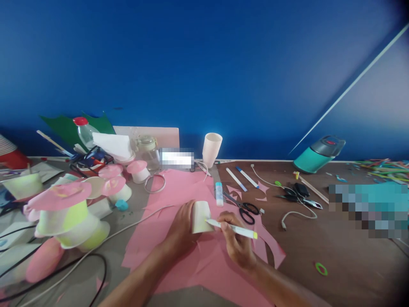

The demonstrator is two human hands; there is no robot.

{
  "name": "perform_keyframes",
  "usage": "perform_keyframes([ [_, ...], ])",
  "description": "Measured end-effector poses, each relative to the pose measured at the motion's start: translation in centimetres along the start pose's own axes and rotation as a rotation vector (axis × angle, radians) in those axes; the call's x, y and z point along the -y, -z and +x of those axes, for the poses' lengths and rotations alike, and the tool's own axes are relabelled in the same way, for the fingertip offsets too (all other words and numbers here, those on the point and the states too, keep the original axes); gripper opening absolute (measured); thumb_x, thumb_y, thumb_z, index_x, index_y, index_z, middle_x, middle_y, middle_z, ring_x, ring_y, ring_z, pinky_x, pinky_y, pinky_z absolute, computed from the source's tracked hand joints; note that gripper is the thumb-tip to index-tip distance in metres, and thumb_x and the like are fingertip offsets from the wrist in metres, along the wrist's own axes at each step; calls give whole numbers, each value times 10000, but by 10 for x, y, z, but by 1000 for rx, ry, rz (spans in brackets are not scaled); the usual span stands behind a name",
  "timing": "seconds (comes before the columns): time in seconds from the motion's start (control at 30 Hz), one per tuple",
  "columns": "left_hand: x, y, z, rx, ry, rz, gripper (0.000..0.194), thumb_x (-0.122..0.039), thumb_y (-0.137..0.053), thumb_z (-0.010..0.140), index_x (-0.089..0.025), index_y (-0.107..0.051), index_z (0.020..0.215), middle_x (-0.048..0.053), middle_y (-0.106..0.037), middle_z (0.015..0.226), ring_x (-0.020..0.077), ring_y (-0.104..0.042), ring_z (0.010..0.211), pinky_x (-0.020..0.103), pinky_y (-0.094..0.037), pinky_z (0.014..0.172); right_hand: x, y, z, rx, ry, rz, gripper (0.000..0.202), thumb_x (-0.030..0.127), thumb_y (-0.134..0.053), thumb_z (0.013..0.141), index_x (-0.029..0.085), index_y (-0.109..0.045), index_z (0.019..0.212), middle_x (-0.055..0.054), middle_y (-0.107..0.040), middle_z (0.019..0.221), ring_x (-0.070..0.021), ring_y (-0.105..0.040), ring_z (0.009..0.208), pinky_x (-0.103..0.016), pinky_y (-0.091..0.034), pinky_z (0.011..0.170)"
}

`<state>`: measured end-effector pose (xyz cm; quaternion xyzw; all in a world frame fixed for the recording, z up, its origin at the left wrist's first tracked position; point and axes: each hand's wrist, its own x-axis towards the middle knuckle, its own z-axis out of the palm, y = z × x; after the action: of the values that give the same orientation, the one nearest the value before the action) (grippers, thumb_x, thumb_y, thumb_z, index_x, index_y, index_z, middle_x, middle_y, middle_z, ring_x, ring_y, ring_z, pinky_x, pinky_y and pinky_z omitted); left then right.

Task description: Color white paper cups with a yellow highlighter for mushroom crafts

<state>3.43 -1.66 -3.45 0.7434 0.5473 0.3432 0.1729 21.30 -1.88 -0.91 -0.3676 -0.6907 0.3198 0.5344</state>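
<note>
My left hand (183,224) is wrapped round a white paper cup (200,211) lying on its side over pink paper (185,266). Pinched in my right hand (237,241) is a white marker (244,231) with a yellow end, its tip touching the cup's side. A faint yellow tint shows on the cup near the tip. Just beyond my right hand lie a glue stick (219,195) and scissors with black handles (248,212).
Cups topped with pink paper (60,196) crowd the left side. A tall white cup (212,149) stands by the blue wall. Two more markers (242,178), a white cable (298,213), a green band (321,268) and a teal bottle (315,155) are on the right.
</note>
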Motion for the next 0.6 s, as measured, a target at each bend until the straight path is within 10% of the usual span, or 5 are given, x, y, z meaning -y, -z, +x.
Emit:
perform_keyframes([
  [0.6,3,-1,-1,-11,1,11,592,-245,-584,739,-155,-373,1284,182,-529,1240,314,-529,1140,479,-449,940,-4,-3,-1,5,15,-43,138,256,-422,928,209,-545,888,2,-533,720,-135,-503,632,-248,-417,579],
])
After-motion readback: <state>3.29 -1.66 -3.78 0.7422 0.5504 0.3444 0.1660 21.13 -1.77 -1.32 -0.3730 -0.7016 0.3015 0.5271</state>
